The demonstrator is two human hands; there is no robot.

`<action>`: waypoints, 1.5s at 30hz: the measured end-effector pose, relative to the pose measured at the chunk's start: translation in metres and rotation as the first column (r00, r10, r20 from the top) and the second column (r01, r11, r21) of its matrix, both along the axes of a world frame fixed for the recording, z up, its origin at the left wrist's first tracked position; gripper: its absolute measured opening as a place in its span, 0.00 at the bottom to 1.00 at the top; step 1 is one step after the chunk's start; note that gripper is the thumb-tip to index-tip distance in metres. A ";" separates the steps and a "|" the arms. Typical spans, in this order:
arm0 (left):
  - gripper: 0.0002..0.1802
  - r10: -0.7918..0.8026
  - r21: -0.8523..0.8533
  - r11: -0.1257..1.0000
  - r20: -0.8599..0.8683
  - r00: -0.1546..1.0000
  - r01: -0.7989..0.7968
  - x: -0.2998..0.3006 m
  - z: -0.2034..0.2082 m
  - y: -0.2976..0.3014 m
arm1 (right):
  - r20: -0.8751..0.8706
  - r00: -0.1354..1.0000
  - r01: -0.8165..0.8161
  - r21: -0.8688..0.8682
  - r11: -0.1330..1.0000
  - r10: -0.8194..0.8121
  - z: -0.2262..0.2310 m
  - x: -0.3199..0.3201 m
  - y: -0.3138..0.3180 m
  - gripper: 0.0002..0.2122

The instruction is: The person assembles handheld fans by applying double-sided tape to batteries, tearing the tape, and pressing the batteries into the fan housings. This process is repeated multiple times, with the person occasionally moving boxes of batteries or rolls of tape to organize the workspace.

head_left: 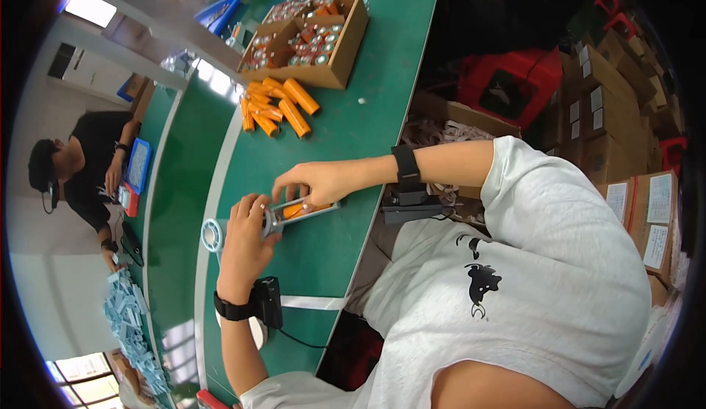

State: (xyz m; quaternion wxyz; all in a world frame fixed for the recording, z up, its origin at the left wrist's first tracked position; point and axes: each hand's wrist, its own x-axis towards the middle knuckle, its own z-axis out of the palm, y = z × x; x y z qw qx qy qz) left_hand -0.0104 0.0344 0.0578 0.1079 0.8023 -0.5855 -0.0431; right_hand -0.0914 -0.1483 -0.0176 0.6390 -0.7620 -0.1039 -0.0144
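Observation:
A long grey plastic housing [316,213] lies slanted over the green table, with an orange battery-like cylinder [294,210] inside it. My left hand [246,236] is closed round the housing's rounded end, partly hiding it. The fingers of my right hand [316,183] are bent down onto the orange cylinder and the housing's edge; the fingertips are partly hidden. Beside my left hand is a pale round ring-shaped part [212,235] with a hub in its middle. A white rounded thing [258,332] shows partly beneath my left wrist.
Loose orange cylinders [296,118] lie in a pile beyond my hands. Behind them stands a divided cardboard box [346,69] of small metal-and-orange parts. Across the table a co-worker [92,152] sits near a blue tray [138,165] and heaped light-blue pieces [126,313]. Cartons [610,115] are stacked right.

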 end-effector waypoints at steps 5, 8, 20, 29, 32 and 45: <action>0.24 0.157 -0.139 0.980 0.095 0.983 -0.143 0.073 0.067 0.016 | 0.321 0.877 0.451 -0.292 0.843 -0.358 0.022 0.005 -0.052 0.08; 0.21 0.302 -0.239 0.942 0.292 0.907 -0.236 0.184 0.065 0.020 | 0.263 0.764 0.608 -0.597 0.523 -0.589 0.024 0.015 -0.056 0.09; 0.33 0.459 -0.127 0.888 0.191 0.868 -0.442 0.188 0.004 0.147 | 0.177 0.877 0.398 -0.788 0.470 -0.446 0.043 0.034 -0.048 0.04; 0.31 0.736 -0.122 0.673 0.218 0.641 -0.730 -0.079 -0.064 0.203 | -0.136 0.920 -0.191 0.664 0.723 0.367 0.014 -0.027 -0.027 0.17; 0.30 0.685 -0.268 0.722 0.412 0.601 -0.638 -0.089 -0.059 0.196 | -0.051 0.724 -0.231 0.922 0.311 0.688 0.006 -0.016 0.022 0.19; 0.28 0.737 -0.399 0.662 0.189 0.649 -0.635 -0.132 -0.042 0.173 | 0.289 0.949 0.117 0.056 0.992 -0.128 0.022 0.021 0.156 0.13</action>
